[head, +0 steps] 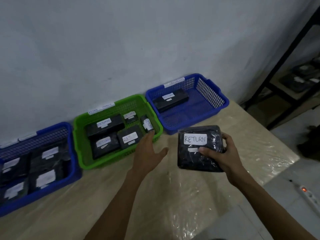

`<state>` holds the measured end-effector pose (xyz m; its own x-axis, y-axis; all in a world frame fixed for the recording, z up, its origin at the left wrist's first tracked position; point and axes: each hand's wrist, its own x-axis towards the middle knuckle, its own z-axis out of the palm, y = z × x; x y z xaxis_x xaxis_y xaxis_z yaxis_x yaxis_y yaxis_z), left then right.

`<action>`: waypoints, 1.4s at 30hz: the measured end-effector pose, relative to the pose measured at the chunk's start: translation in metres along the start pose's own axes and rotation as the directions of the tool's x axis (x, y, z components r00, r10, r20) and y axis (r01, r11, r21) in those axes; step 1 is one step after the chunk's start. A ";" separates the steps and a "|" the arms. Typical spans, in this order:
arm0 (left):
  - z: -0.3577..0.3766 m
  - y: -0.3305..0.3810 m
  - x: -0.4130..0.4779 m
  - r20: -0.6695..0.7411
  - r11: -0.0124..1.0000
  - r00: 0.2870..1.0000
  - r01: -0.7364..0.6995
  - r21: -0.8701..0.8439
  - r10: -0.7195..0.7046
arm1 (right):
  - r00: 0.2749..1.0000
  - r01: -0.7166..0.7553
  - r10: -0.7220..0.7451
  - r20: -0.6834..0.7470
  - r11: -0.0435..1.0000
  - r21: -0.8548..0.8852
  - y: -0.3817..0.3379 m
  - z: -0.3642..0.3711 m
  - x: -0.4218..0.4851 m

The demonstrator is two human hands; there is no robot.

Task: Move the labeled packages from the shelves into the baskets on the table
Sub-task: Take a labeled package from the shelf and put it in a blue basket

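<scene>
The right hand (223, 155) grips a black package (199, 149) labelled "RETURN" at centre-right — the left hand (149, 151), fingers spread, reaches over the green basket (83, 153).

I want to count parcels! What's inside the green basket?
Five black packages with white labels lie in the green basket. Anything beneath them is covered.

Green basket (81, 141) between blue baskets (223, 101); black packages (199, 161).

The film-covered table (121, 196) bears three baskets: left blue basket (52, 191), green basket (81, 153), right blue basket (223, 101).
</scene>
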<state>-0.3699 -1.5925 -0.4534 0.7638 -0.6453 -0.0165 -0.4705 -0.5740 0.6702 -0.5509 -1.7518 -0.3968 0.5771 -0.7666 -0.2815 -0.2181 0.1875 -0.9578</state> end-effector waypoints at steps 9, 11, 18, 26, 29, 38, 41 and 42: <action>0.043 0.037 0.080 -0.135 0.997 0.989 0.064 0.053 -0.057 | 0.986 -0.022 0.034 0.162 0.997 -0.073 -0.015 -0.017 0.131; 0.053 0.039 0.089 -0.137 0.981 0.984 0.136 0.135 -0.118 | 0.977 -0.030 0.042 0.209 0.998 -0.063 -0.021 -0.015 0.158; 0.083 0.023 0.107 -0.081 0.931 0.972 0.235 0.278 -0.221 | 0.932 -0.088 0.118 0.343 0.991 -0.101 -0.019 0.011 0.248; 0.091 0.019 0.106 -0.108 0.919 0.968 0.250 0.306 -0.227 | 0.875 -0.182 0.289 0.388 0.940 -0.289 0.012 0.061 0.297; 0.089 0.019 0.106 -0.100 0.907 0.968 0.250 0.338 -0.229 | 0.847 -0.169 0.330 0.418 0.910 -0.378 0.026 0.073 0.302; 0.089 0.022 0.106 -0.087 0.907 0.966 0.258 0.331 -0.243 | 0.885 0.199 0.180 0.429 0.688 -0.698 0.035 0.087 0.295; 0.088 0.022 0.106 -0.088 0.910 0.966 0.257 0.326 -0.241 | 0.880 0.212 0.154 0.450 0.720 -0.661 0.030 0.083 0.296; 0.088 0.022 0.106 -0.087 0.911 0.966 0.257 0.324 -0.242 | 0.871 0.218 0.167 0.462 0.711 -0.668 0.028 0.080 0.298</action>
<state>-0.3386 -1.7180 -0.5056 0.8902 -0.4412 -0.1138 -0.3753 -0.8517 0.3657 -0.3220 -1.9253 -0.5125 0.8297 -0.3532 -0.4323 -0.5554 -0.4439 -0.7032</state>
